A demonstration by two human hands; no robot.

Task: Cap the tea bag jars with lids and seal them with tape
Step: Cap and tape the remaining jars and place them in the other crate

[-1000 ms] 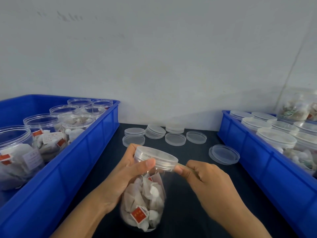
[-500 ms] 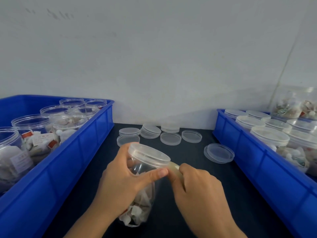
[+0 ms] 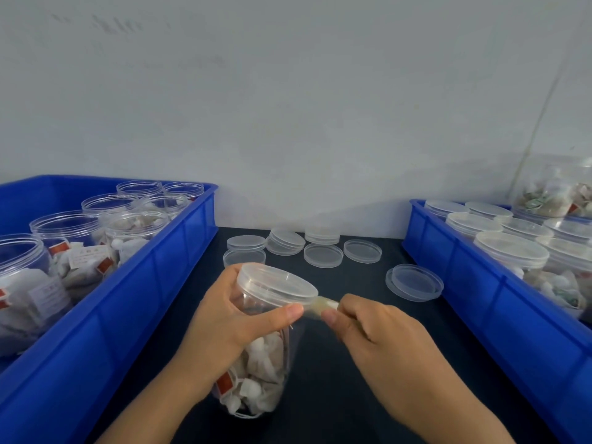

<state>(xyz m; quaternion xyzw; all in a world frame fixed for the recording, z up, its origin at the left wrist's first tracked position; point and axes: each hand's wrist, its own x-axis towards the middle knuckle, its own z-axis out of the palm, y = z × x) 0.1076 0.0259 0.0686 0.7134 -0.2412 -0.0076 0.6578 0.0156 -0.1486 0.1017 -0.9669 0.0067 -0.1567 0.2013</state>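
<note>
A clear jar of tea bags (image 3: pixel 259 376) is tilted over the dark table, its clear lid (image 3: pixel 277 283) on top. My left hand (image 3: pixel 230 328) grips the jar just under the lid, thumb pressed on its near side. My right hand (image 3: pixel 381 344) pinches a strip of clear tape (image 3: pixel 322 307) that runs from the lid's right edge to my fingertips. Loose clear lids (image 3: pixel 323 255) lie on the table behind the jar, some stacked.
A blue bin (image 3: pixel 153 283) on the left holds several open jars of tea bags (image 3: pixel 64 238). Another blue bin (image 3: pixel 499 302) on the right holds several lidded jars (image 3: pixel 512 251). One more lid (image 3: pixel 415 282) lies near the right bin. A pale wall stands behind.
The jar has tilted and turned in my left hand, lid leaning away to the right. My right hand closed in on the lid's edge, then drew back right with the tape stretched out.
</note>
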